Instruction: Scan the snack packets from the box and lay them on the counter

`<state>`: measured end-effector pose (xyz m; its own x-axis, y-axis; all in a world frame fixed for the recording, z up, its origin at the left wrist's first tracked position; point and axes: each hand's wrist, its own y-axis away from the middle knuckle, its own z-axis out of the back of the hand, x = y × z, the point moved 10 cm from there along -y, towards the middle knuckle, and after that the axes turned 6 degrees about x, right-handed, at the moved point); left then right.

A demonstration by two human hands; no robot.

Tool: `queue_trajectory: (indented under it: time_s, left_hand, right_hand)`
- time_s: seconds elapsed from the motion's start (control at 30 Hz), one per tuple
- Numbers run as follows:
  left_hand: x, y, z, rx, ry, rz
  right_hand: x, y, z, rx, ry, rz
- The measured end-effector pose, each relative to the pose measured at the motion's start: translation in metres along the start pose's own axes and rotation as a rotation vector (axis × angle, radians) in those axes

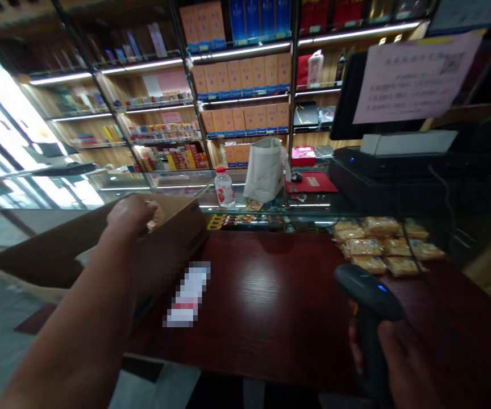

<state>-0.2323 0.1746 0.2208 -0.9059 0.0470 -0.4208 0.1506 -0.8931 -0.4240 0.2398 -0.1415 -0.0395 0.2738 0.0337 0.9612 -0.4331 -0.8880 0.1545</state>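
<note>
My right hand [407, 358] is closed around the handle of a dark barcode scanner [369, 292], whose small blue light is lit. The scanner is held over the dark red wooden table [262, 329]. At the left, my left hand [130, 215] is over an open cardboard box [181, 230], fingers curled round a yellowish wrapped snack pack [157, 217]. That pack is partly hidden by the hand, and the inside of the box is mostly out of sight behind my forearm. Several similar wrapped snack packs [365, 247] lie in rows at the table's right back.
A pixelated white slip [190, 292] lies beside the box. On the glass counter [309, 207] behind stand a red-capped bottle [224, 188], a white bag [265, 170] and a red folder [313, 182]. A monitor [345, 102] and a cable rise at the right, with stocked shelves beyond.
</note>
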Motion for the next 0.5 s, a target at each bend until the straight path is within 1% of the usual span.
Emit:
queue_trajectory:
  time_s: [0.03,0.07,0.1,0.13,0.17,0.2,0.23,0.27,0.3,0.33,0.37,0.4,0.43,0.47,0.5]
  left_hand:
    - [-0.004,0.003,-0.004,-0.027,-0.082,0.066]
    - [-0.015,0.008,-0.006,-0.077,-0.164,0.09]
    - [-0.036,0.014,-0.01,-0.14,-0.217,0.05]
    - [-0.064,0.02,-0.019,-0.19,-0.225,-0.057]
    - [-0.097,0.029,-0.035,-0.201,-0.185,-0.199]
    - [-0.129,0.039,-0.059,-0.147,-0.119,-0.331]
    - [-0.16,0.05,-0.091,-0.037,-0.042,-0.442]
    - [-0.191,0.065,-0.129,0.127,0.044,-0.534]
    - [-0.221,0.085,-0.17,0.301,0.14,-0.61]
    - [-0.251,0.109,-0.209,0.475,0.221,-0.691]
    - [-0.28,0.137,-0.244,0.627,0.286,-0.773]
    - [-0.305,0.163,-0.272,0.724,0.347,-0.834]
    - [-0.326,0.186,-0.294,0.778,0.396,-0.862]
    - [-0.344,0.203,-0.311,0.764,0.409,-0.878]
    - [-0.359,0.216,-0.321,0.702,0.396,-0.874]
  right_hand:
    - [0.001,0.001,0.005,-0.024,-0.023,0.014]
    - [0.003,0.001,0.01,-0.055,-0.05,0.038]
    - [0.003,0.002,0.012,-0.062,-0.073,0.04]
    - [0.003,0.002,0.014,-0.059,-0.102,0.037]
    - [0.004,0.002,0.018,-0.078,-0.134,0.044]
    - [0.005,0.002,0.023,-0.096,-0.163,0.051]
    - [0.006,0.002,0.029,-0.124,-0.189,0.059]
    - [0.006,0.003,0.035,-0.156,-0.207,0.067]
    - [0.007,0.004,0.041,-0.183,-0.217,0.073]
    - [0.006,0.005,0.046,-0.209,-0.222,0.072]
    - [0.005,0.006,0.051,-0.232,-0.225,0.072]
    - [0.004,0.007,0.055,-0.249,-0.228,0.068]
    - [0.002,0.008,0.059,-0.266,-0.235,0.067]
    - [0.001,0.009,0.063,-0.286,-0.242,0.067]
    - [0.0,0.01,0.066,-0.309,-0.245,0.066]
